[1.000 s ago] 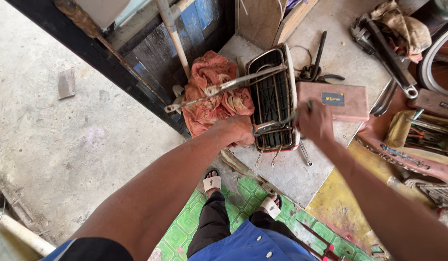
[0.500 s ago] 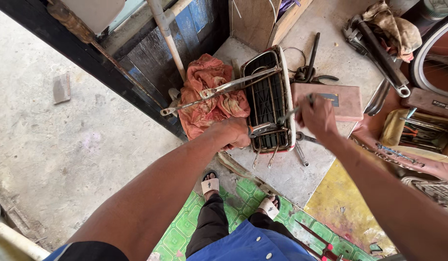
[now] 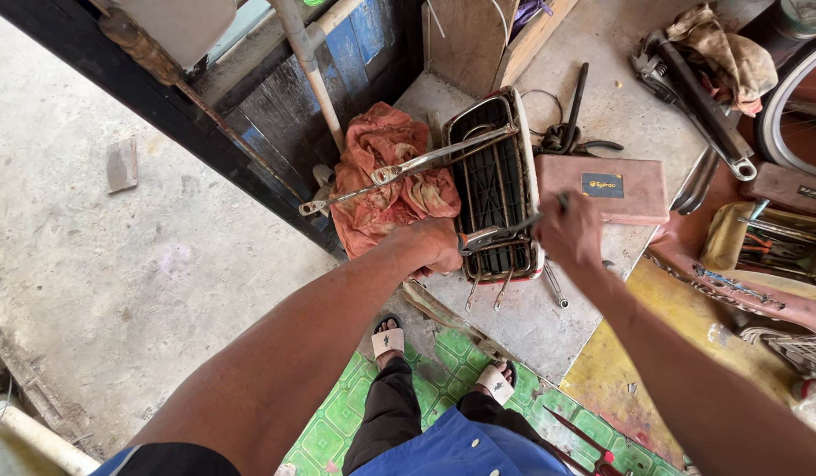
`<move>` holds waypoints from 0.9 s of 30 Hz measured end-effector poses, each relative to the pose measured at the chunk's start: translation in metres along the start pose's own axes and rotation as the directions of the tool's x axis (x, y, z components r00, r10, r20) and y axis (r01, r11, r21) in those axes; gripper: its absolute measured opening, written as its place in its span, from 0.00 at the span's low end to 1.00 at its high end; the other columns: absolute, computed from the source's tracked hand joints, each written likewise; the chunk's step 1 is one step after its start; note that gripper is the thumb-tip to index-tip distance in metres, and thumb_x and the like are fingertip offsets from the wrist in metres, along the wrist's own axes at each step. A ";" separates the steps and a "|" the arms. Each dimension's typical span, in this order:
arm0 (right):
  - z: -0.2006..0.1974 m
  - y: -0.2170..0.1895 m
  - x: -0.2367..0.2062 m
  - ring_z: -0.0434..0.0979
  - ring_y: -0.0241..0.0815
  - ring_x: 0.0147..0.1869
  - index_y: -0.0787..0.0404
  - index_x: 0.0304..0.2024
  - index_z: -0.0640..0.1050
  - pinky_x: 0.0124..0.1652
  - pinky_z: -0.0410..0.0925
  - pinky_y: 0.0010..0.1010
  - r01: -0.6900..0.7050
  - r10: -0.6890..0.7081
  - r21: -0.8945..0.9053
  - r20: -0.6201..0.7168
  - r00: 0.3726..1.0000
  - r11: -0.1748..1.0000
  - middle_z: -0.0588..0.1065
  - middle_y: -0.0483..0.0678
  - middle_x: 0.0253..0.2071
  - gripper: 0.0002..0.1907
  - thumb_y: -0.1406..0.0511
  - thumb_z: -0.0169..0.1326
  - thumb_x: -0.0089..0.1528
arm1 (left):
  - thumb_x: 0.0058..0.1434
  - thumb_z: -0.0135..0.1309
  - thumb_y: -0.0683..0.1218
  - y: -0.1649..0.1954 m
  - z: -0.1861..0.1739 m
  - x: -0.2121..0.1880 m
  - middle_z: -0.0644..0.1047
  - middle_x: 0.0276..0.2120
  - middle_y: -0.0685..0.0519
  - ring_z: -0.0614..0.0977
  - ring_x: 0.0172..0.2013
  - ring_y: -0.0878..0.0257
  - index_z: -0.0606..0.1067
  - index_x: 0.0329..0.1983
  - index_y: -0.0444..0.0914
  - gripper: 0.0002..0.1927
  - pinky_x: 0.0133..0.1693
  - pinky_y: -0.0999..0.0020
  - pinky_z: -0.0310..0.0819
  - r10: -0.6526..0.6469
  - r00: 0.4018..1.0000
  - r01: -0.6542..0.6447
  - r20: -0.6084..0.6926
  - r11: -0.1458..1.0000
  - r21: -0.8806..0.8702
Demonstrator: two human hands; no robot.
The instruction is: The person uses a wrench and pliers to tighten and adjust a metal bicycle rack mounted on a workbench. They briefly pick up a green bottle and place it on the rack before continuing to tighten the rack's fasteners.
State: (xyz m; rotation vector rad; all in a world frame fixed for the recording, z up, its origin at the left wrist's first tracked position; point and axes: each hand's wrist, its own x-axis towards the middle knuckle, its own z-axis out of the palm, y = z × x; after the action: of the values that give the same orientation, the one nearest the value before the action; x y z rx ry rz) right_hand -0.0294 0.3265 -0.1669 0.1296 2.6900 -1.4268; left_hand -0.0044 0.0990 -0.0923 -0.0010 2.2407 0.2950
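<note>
A rusty metal bicycle rear rack (image 3: 494, 181) with a black grille lies upside down on the concrete slab, one long metal stay reaching left over an orange-red rag (image 3: 386, 176). My left hand (image 3: 430, 247) grips the near edge of the rack by its clamp. My right hand (image 3: 568, 231) holds a slim metal tool (image 3: 514, 231), whose tip meets the rack's near right corner.
A brown flat case (image 3: 612, 189) lies right of the rack. Pliers (image 3: 574, 132), large wrenches (image 3: 699, 106), a dirty cloth (image 3: 725, 48) and a bicycle wheel (image 3: 791, 97) are at the right. Blue-black wooden planks (image 3: 276, 132) stand at the left. My sandalled feet rest on a green mat (image 3: 373, 405).
Both hands have stayed on the rack. The view has shifted slightly, and my right hand has moved a little nearer the rack's corner with the tool.
</note>
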 end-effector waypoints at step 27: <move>0.004 0.010 -0.048 0.71 0.34 0.18 0.65 0.37 0.72 0.17 0.67 0.27 0.167 -0.123 0.426 -0.129 0.984 0.889 0.75 0.48 0.21 0.18 0.58 0.44 0.74 | 0.59 0.53 0.41 0.000 -0.004 -0.009 0.81 0.27 0.45 0.82 0.24 0.56 0.78 0.34 0.29 0.08 0.25 0.60 0.77 -0.014 1.000 0.014 0.016 1.000 0.019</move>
State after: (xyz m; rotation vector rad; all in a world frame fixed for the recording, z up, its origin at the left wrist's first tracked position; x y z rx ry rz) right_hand 0.0200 0.3274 -0.1711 0.0283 2.4436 -2.1064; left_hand -0.0016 0.0972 -0.0826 -0.0043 2.2261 0.2651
